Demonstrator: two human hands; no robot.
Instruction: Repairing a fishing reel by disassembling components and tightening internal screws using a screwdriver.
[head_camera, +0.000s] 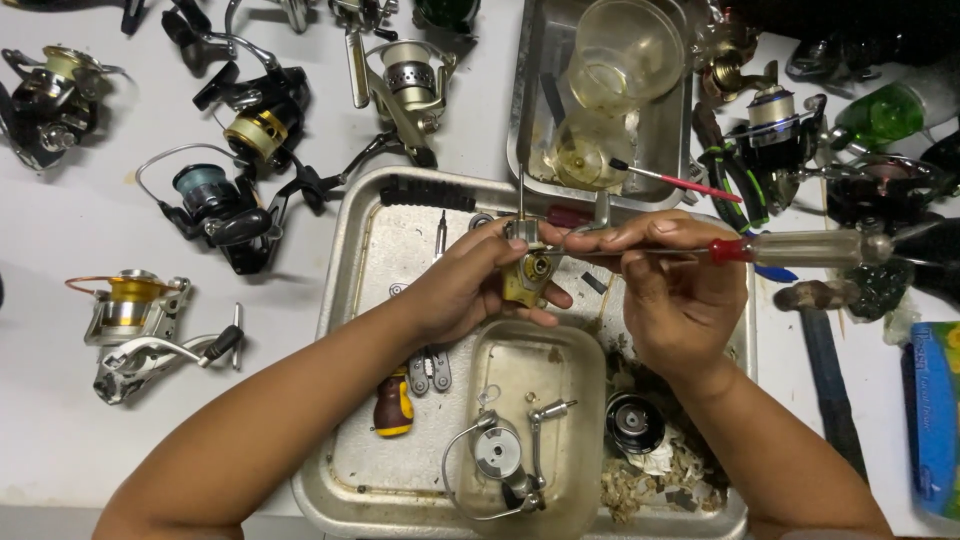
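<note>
My left hand (470, 285) grips a small gold-coloured fishing reel body (527, 268) with a thin shaft sticking up from it, held above a metal tray (345, 300). My right hand (675, 280) holds a screwdriver (800, 248) with a clear handle and red collar. Its shaft lies level and its tip meets the reel body. Below the hands, a clear plastic tub (530, 430) in the tray holds a bail wire and rotor parts. A black spool (634, 422) lies beside the tub among debris.
Several whole spinning reels (225, 205) lie on the white table to the left. A second metal tray (535, 80) at the back holds clear cups and a small brush. Pliers and a yellow-handled tool (394, 405) lie in the near tray. A hammer (825, 370), green bottle and blue packet sit at right.
</note>
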